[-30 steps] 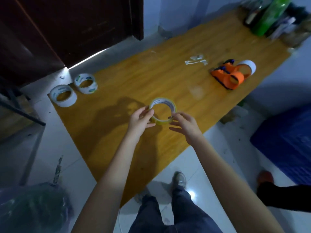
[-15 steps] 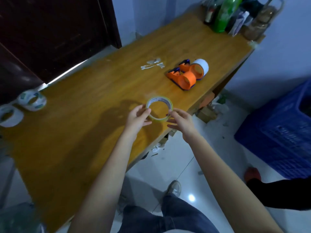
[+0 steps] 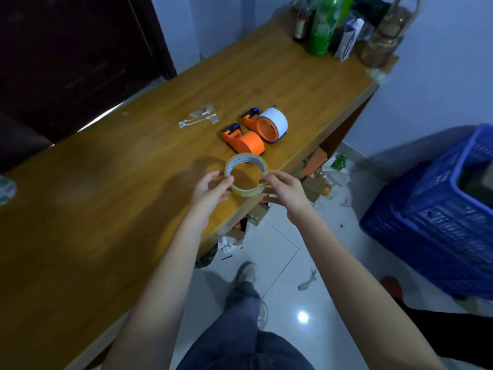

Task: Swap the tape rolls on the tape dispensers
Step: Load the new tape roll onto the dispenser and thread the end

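Tape roll (image 3: 246, 174): pinched by left hand (image 3: 210, 189) and right hand (image 3: 286, 192), hole upward. Bare dispenser (image 3: 244, 141): just beyond, nearer the right hand.

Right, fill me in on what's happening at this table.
A person holds a clear tape roll above the near edge of the wooden table, the left hand pinching one side and the right hand the other. Just beyond it sit two orange tape dispensers: the nearer dispenser has no roll on it, and the farther dispenser carries a white tape roll.
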Motion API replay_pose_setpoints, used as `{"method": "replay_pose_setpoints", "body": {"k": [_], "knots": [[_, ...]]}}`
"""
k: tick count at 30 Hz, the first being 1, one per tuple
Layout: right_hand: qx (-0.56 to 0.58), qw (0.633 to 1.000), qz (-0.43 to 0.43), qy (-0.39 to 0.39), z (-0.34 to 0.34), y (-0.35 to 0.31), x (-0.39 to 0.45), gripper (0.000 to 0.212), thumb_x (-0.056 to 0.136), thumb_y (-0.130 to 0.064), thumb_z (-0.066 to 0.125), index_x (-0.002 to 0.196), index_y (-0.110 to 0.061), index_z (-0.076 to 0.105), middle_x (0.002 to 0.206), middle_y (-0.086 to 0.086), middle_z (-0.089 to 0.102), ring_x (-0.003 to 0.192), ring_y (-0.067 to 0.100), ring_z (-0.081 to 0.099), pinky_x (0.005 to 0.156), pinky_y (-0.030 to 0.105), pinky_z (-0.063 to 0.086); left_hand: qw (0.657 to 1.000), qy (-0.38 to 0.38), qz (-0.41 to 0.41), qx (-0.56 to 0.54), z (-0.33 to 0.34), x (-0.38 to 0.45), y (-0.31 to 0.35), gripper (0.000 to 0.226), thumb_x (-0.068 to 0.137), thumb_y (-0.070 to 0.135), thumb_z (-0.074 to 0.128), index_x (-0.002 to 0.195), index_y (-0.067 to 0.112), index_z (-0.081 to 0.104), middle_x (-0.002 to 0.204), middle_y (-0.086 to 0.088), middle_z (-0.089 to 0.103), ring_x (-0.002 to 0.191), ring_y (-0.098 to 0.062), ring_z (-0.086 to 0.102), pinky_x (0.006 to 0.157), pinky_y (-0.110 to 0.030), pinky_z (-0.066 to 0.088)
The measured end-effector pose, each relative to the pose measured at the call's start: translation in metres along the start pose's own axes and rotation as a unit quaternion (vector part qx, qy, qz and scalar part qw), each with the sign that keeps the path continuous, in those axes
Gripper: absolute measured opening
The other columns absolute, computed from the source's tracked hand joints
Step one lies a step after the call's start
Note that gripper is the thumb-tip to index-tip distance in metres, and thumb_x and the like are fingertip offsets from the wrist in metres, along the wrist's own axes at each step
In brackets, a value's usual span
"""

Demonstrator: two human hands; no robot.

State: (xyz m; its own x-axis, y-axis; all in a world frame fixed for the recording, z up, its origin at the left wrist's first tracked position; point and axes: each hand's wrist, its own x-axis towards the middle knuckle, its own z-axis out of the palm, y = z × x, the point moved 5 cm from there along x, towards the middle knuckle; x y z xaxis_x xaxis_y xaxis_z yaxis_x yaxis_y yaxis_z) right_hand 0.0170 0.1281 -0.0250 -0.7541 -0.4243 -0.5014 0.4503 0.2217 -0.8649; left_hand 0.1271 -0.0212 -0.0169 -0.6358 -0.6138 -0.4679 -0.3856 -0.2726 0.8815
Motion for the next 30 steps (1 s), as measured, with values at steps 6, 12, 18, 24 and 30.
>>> {"method": "replay_pose_setpoints", "body": {"k": [6, 12, 18, 24, 30], "knots": [[-0.048, 0.998, 0.005, -0.031, -0.017, -0.019, 0.052, 0.037, 0.085, -0.032, 0.065, 0.115, -0.01, 0.064, 0.099, 0.004, 0.066, 0.078, 0.015, 0.064, 0.065, 0.024, 0.056, 0.999, -0.001, -0.021, -0.025, 0.026, 0.045, 0.006, 0.049, 0.084, 0.02, 0.069, 0.128, 0.013, 0.051, 0.112, -0.01, 0.068, 0.089, -0.018, 0.067, 0.08, -0.03, 0.056], [-0.077, 0.995, 0.016, -0.058, -0.025, -0.041, 0.104, 0.038, 0.086, -0.031, 0.064, 0.117, -0.01, 0.062, 0.099, 0.004, 0.063, 0.085, 0.018, 0.061, 0.074, 0.033, 0.056, 0.998, 0.018, -0.039, -0.055, 0.047, 0.09, 0.018, 0.042, 0.083, 0.015, 0.07, 0.121, 0.016, 0.053, 0.1, -0.004, 0.067, 0.082, -0.014, 0.066, 0.074, -0.028, 0.055], [-0.075, 0.992, 0.043, -0.09, -0.029, -0.062, 0.136, 0.037, 0.088, -0.025, 0.064, 0.121, -0.008, 0.06, 0.094, -0.004, 0.062, 0.086, 0.01, 0.061, 0.064, 0.023, 0.058, 0.997, 0.045, -0.042, -0.042, 0.059, 0.107, 0.031, 0.036, 0.082, 0.021, 0.071, 0.116, 0.017, 0.059, 0.103, -0.001, 0.065, 0.089, -0.015, 0.061, 0.065, -0.021, 0.046], [-0.112, 0.985, 0.044, -0.121, -0.034, -0.076, 0.162, 0.037, 0.085, -0.033, 0.065, 0.117, -0.015, 0.065, 0.107, 0.006, 0.066, 0.098, 0.025, 0.064, 0.081, 0.037, 0.057, 0.994, 0.08, -0.045, -0.054, 0.071, 0.11, 0.043, 0.024, 0.087, 0.028, 0.064, 0.109, 0.021, 0.06, 0.096, 0.003, 0.065, 0.087, -0.014, 0.062, 0.074, -0.027, 0.051], [-0.103, 0.979, 0.033, -0.171, -0.039, -0.09, 0.173, 0.031, 0.087, -0.03, 0.065, 0.112, -0.013, 0.064, 0.09, 0.0, 0.064, 0.089, 0.021, 0.064, 0.072, 0.03, 0.056, 0.969, 0.241, -0.037, -0.028, 0.069, 0.106, 0.049, 0.023, 0.099, 0.029, 0.041, 0.112, 0.023, 0.06, 0.087, 0.003, 0.06, 0.067, -0.013, 0.059, 0.059, -0.026, 0.047]]}}
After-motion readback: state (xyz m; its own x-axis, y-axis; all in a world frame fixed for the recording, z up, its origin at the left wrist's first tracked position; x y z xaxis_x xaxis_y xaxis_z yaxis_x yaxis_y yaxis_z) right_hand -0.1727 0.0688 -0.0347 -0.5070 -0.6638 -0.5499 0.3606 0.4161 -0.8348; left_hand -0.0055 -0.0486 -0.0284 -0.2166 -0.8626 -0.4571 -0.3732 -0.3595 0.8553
